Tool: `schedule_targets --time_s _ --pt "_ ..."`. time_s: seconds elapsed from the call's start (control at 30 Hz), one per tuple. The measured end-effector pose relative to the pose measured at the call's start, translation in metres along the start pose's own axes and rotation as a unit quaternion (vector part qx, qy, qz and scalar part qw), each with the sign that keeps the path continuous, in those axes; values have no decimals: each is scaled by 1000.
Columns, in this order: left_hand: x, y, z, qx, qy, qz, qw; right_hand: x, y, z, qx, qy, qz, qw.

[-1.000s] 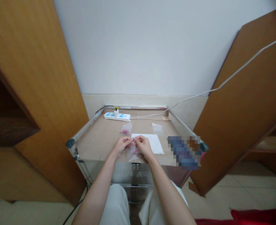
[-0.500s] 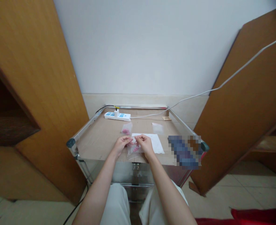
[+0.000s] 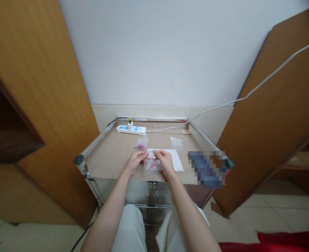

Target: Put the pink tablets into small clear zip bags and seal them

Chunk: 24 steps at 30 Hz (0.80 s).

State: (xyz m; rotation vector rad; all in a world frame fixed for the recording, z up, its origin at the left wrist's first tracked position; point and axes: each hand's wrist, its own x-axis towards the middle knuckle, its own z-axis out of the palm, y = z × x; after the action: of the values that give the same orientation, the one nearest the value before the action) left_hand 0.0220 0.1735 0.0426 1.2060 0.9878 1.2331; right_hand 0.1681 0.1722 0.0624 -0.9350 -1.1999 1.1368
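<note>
A clear plastic bag (image 3: 150,170) with small pink pieces in its lower part hangs between my hands, over the front of the cart top. My left hand (image 3: 136,162) pinches the bag's upper edge at its left end. At the right end of that edge, my right hand (image 3: 164,160) pinches it too, so the edge is stretched between them. Partly behind the bag and my right hand lies a white paper sheet (image 3: 177,161). Another clear bag with pink pieces (image 3: 141,144) lies just beyond my left hand.
A white power strip (image 3: 131,130) with a plug sits at the back left. A further clear bag (image 3: 176,143) and a small brown tag (image 3: 186,132) lie right of centre. A blurred-out item (image 3: 205,169) is at the right. Metal rails (image 3: 98,141) edge the cart; wooden cabinets flank it.
My right hand has shifted slightly right, widening the gap between my fingertips. The bag's edge is straighter and its body hangs flatter.
</note>
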Motion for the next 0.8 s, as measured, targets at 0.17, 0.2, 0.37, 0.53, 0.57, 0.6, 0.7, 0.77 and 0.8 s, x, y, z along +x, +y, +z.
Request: schedule_targets --time_s 0.17,0.2,0.37,0.53,0.57,0.6,0.7,0.77,0.8 --pt "-3 5 1 -7 6 -9 1000 1 -1 -2 -6 2 -3 1000" --pt "-3 5 1 -10 7 -11 1000 1 -1 -2 -5 1 -4 1000" --pt "-2 4 1 -15 12 -19 1000 1 -2 -2 2 6 -5 1000" --pt "-2 5 2 -18 19 -26 999 2 1 -2 10 8 -7 1000" --pt "-2 5 3 -18 22 -25 999 2 2 -2 10 10 -8 1000" --pt "-2 6 3 -19 24 -23 999 3 3 -1 10 13 -8 1000" --pt "-3 7 4 -27 27 -17 999 4 5 -1 17 20 -10 1000" --pt "-3 7 4 -29 40 -9 999 4 5 -1 15 24 -18 999" --pt "-3 6 4 -28 54 -2 998 4 4 -2 10 26 -25 999"
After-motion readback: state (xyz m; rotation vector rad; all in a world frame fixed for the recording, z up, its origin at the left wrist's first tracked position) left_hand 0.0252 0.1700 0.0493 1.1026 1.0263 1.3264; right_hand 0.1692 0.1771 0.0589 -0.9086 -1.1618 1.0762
